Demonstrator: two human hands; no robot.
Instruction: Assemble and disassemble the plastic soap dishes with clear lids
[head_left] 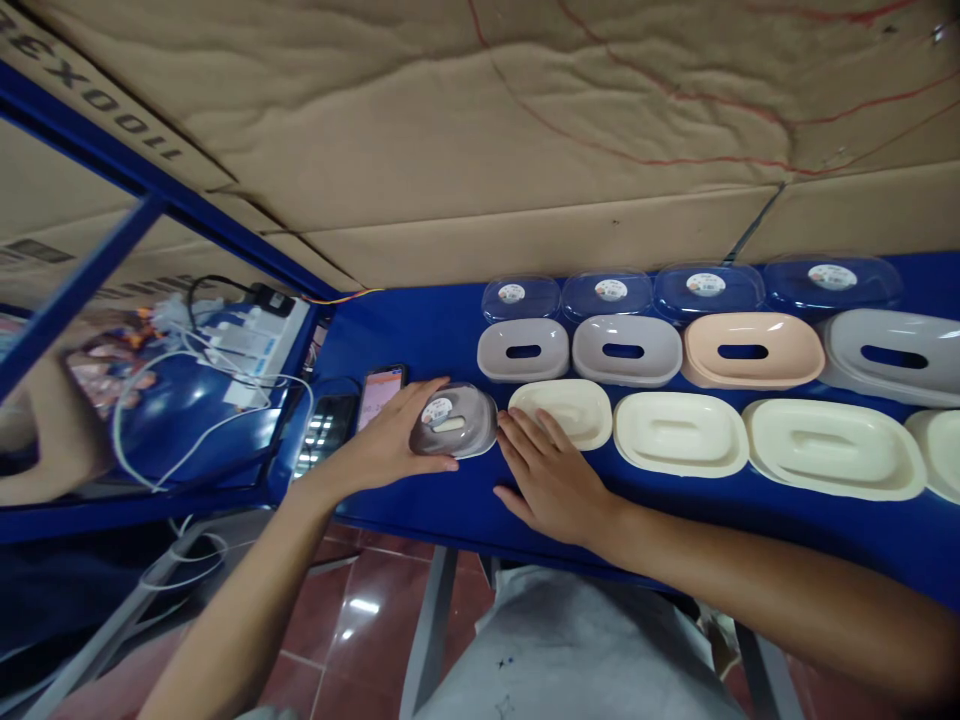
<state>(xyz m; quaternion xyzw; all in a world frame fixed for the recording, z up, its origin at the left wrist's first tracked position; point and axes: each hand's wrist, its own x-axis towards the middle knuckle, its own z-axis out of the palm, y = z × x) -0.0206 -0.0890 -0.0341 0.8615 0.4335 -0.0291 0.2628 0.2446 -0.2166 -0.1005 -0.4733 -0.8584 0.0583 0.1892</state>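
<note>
Left hand (386, 440) grasps lidded box (469, 420) (lid up, long axis sideways); right hand (556, 480) open.

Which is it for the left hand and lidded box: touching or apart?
Touching. The head view shows the left hand around the lidded box, fingers on its far edge, thumb at its near edge.

Small workshop or packing station
Blue metal surface (442, 510), cardboard backing (465, 130), power strip (251, 350), rows of plastic soap dishes (681, 433).
</note>
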